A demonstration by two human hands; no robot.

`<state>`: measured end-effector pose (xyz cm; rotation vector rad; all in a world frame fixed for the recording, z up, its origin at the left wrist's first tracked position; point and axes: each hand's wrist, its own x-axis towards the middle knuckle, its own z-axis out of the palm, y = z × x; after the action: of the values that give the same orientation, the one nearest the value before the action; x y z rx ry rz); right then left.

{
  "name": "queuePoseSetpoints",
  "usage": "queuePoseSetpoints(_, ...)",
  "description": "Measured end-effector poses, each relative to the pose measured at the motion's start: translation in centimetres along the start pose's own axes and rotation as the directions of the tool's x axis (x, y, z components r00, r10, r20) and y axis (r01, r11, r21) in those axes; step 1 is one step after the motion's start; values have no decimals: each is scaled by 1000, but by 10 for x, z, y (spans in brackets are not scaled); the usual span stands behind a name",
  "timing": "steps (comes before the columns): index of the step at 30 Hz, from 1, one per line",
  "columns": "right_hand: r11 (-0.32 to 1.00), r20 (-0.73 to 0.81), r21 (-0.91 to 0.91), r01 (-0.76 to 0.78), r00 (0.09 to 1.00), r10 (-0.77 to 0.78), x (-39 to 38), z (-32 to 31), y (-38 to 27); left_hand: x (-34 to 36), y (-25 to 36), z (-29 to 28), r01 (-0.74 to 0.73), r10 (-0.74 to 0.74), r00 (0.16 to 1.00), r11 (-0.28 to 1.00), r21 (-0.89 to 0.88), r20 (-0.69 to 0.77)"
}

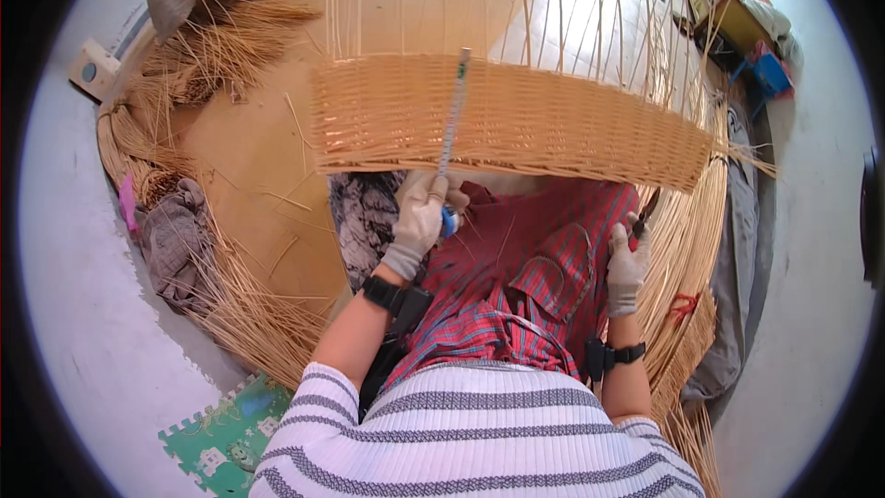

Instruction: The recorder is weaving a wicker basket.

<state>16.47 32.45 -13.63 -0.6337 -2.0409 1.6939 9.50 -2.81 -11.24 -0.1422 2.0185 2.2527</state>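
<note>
- The left hand [421,219], in a pale work glove, is closed in a narrow grip around a tape measure [450,223], its blue case showing at the palm's right side
- The tape's strip [452,124] runs up from the left hand's fingers over the woven panel [562,120], its tip at the panel's upper edge
- Graduation marks line that strip, with a green patch near the tip; the figures are too small to read
- The panel, of tan wickerwork, lies just beyond the left hand and spreads farther to its right, reaching past the right hand as well; thin upright rods [560,14] rise from its far edge
- The right hand [628,263], gloved alike, has its fingers curled about a dark tool [648,209] that points up and away; its exact kind I cannot tell
- Red plaid cloth [470,263] fills the space between both hands
- Just left of the left hand lies a dark patterned cloth [359,221]
- Right of the right hand lies a long bundle of pale rods [678,254], with a red tie [683,305] lower down
- Well below and left of the left hand, a green foam mat [226,438] carries pale printed shapes, too indistinct to make out
</note>
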Motion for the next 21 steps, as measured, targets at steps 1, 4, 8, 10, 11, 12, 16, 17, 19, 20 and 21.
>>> queuePoseSetpoints(1, 999, 8, 51, -1, 1000, 0, 1, 0, 2, -2, 6, -10, 35, -40, 998, 997, -73, -58)
queuePoseSetpoints(4, 998, 14, 69, 11, 1000, -12, 1, 0, 7, -10, 24, -40, 39, -69, 985, 982, -186, -158)
queuePoseSetpoints(8, 986, -2, -129, 101, 995, -102, 3, 2, 12, -24, 33, -59, 112, -146, 971, 978, -179, -190)
queuePoseSetpoints(10, 970, 14, -188, 154, 988, -154, 5, 1, 14, -30, 29, -59, 238, -248, 948, 968, -78, -198)
queuePoseSetpoints(11, 944, 6, -281, 173, 984, -178, 6, 0, 14, -31, 26, -59, 233, -243, 947, 970, -75, -209)
queuePoseSetpoints(12, 952, 31, -265, 154, 988, -151, 6, -1, 15, -31, 23, -58, 199, -217, 959, 974, -112, -180)
queuePoseSetpoints(16, 985, 19, 170, 14, 1000, -17, -8, -12, 15, -24, 11, -64, 203, -235, 961, 957, -208, -146)
queuePoseSetpoints(17, 975, -16, 215, 49, 999, -47, -16, -14, 16, -22, 8, -67, 187, -216, 971, 954, -236, -106)
queuePoseSetpoints(19, 964, -49, 251, 85, 996, -75, -37, -18, 14, -19, 3, -70, 188, -218, 971, 950, -252, -97)
queuePoseSetpoints(20, 974, -35, 162, 158, 987, -155, -48, -21, 11, -19, 0, -72, 190, -217, 973, 942, -277, -72)
queuePoseSetpoints(21, 967, 6, 87, 240, 970, -242, -58, -21, 9, -19, -2, -72, 185, -215, 972, 946, -265, -90)
